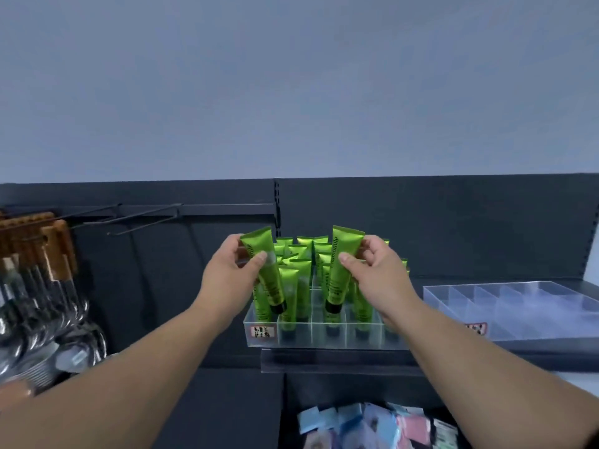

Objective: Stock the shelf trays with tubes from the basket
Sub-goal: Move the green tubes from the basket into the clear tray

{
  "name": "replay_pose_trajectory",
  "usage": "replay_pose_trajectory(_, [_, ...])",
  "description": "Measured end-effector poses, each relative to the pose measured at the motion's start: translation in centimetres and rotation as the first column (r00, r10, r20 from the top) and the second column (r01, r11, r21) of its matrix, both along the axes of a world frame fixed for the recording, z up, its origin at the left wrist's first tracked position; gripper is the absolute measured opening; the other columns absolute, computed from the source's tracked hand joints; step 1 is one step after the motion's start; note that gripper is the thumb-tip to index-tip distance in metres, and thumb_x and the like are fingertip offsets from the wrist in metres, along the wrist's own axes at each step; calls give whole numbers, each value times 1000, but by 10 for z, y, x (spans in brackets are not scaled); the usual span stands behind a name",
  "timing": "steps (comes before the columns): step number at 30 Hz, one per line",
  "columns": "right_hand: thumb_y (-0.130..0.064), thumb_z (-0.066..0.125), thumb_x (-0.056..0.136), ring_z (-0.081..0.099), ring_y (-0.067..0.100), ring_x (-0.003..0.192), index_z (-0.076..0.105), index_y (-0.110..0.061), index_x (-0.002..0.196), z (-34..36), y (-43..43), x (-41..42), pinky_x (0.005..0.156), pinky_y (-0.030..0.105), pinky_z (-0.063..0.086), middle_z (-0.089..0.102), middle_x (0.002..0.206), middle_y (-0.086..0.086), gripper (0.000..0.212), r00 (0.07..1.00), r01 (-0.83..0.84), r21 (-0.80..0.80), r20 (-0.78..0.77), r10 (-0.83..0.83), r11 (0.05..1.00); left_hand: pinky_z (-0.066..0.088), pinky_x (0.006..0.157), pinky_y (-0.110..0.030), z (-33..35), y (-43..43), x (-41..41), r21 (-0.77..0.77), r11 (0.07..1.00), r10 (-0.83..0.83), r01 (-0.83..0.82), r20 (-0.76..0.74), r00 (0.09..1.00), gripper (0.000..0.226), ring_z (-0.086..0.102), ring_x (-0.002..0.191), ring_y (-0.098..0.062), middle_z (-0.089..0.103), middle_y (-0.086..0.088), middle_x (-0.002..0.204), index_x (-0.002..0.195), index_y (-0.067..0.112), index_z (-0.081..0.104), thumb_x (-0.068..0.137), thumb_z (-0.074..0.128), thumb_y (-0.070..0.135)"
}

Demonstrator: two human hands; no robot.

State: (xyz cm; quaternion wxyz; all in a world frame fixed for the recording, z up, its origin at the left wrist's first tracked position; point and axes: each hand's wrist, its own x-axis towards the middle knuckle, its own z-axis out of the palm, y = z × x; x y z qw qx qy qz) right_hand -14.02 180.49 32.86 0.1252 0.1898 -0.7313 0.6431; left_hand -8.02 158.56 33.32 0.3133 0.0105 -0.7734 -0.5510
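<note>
- The left hand (231,264) pinches one green tube (274,286) between thumb and curled fingers. The tube is cap down and leaning, its black cap just over the tray's near compartments below the hand.
- The right hand (377,267) holds a second tube (338,283) the same way, thumb across the front, cap low over the same tray.
- Between and beyond both hands, the divided tray (301,335) already carries many standing tubes (304,251). It looks nearly full, with these two about to go in.
- Well out past the right hand, a second clear tray (518,306) shows no tubes in its compartments, so much stocking probably remains.
- The basket is out of view, so what stock is left cannot be told.
- The tubes are glossy, metallic-green soft plastic: flat and crimped at the top, narrowing to a round black cap, with dark lettering down the body.
- Both trays are transparent, hard-edged acrylic with thin partition walls, and each carries a small red-and-white label on its front face.
</note>
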Motion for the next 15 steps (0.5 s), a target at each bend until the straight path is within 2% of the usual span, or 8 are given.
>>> replay_pose_trajectory(2, [-19,67,90,63,7,79,55,-18,102,-1,-12,-3,70,20,47,69,96,-6,17,997,65,65,-48,-62,996,55,86,-46,-2,-15,-6,0,1000,-13,13,-7,1000,16,67,96,-13,71,8,99,98,35,59,91,62,21])
replay_pose_trajectory(4, [-21,67,90,59,5,76,52,-19,103,-5,-23,-6,68,18,44,65,96,-6,20,991,120,129,-76,-110,984,54,88,-45,-5,-26,-10,-2,1000,-27,27,-11,1000,17,67,96,-11,71,9,97,97,35,59,91,62,19])
replay_pose_trajectory(7, [-25,66,89,64,11,88,53,-20,103,-12,-37,-11,75,27,54,63,102,-7,20,986,162,186,-68,-152,969,54,88,-43,-10,-40,-14,-25,999,-36,36,-14,999,19,66,95,-9,71,12,95,94,37,59,91,62,19])
replay_pose_trajectory(9, [-28,67,89,66,15,95,54,-19,117,-12,-48,-11,84,38,56,65,119,1,32,989,149,202,-45,-143,968,54,88,-44,-14,-49,-17,-33,999,-41,40,-10,999,20,66,95,-9,71,12,95,94,40,59,91,62,20])
replay_pose_trajectory(10, [-28,66,90,65,15,99,52,-18,126,-12,-53,-11,87,37,55,62,127,4,40,990,138,217,-35,-134,966,54,89,-43,-16,-52,-18,-35,998,-45,45,-2,999,20,66,96,-9,71,12,96,94,39,59,91,62,20])
replay_pose_trajectory(11, [-26,65,90,62,13,102,48,-17,132,-13,-57,-10,86,31,54,58,133,6,46,992,125,233,-29,-122,964,53,90,-42,-18,-54,-19,-35,998,-55,55,7,998,19,65,96,-8,71,12,97,96,38,59,92,61,19])
replay_pose_trajectory(13, [-23,63,92,55,6,100,45,-15,137,-16,-62,-9,73,12,46,55,136,6,49,994,105,279,-38,-99,954,53,91,-40,-25,-56,-22,-30,996,-78,79,28,997,19,65,97,-7,71,11,97,97,36,59,92,61,18])
replay_pose_trajectory(15, [-20,63,92,50,1,97,47,-15,134,-21,-63,-12,64,6,40,57,133,3,44,996,84,315,-30,-79,945,53,91,-38,-32,-57,-24,-41,994,-98,100,50,994,19,65,97,-6,71,12,97,99,35,59,92,61,17])
